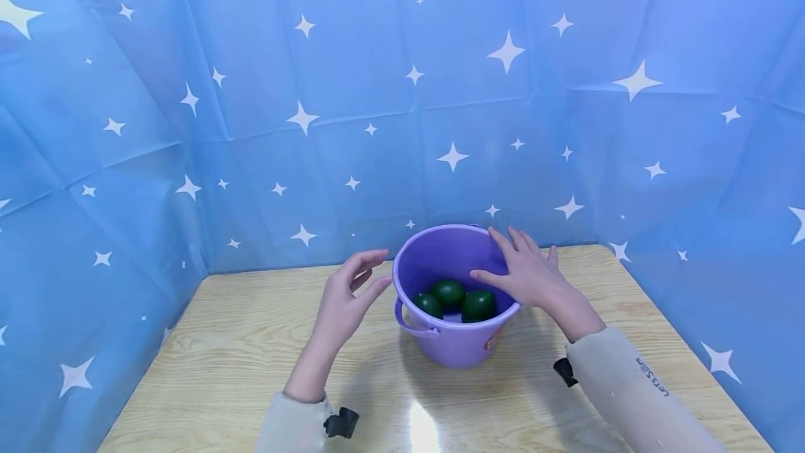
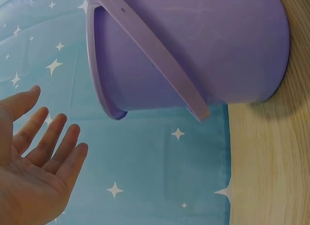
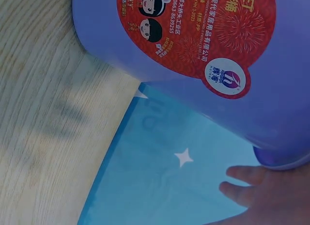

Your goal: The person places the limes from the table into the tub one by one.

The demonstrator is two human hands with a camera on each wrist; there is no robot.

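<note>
A purple bucket [image 1: 455, 348] stands upright on the table, its handle [image 1: 411, 324] hanging down at the near left side. Inside, on its floor, lie three glossy dark green oval fruits [image 1: 479, 306] that look like avocados. Just left of the rim is my left hand [image 1: 346, 299], thumb and fingers parted around nothing; in the left wrist view its palm faces up beside the bucket. My right hand [image 1: 531, 275] is at the right rim with fingers spread, the thumb over the opening. Two of its fingers [image 3: 244, 174] show outside the rim in the right wrist view.
The bucket stands on a light wood-grain table [image 1: 251, 341], toward its back edge. A blue curtain [image 1: 352, 89] with white stars hangs behind and along both sides. A red label [image 3: 193, 31] is stuck to the bucket's right side.
</note>
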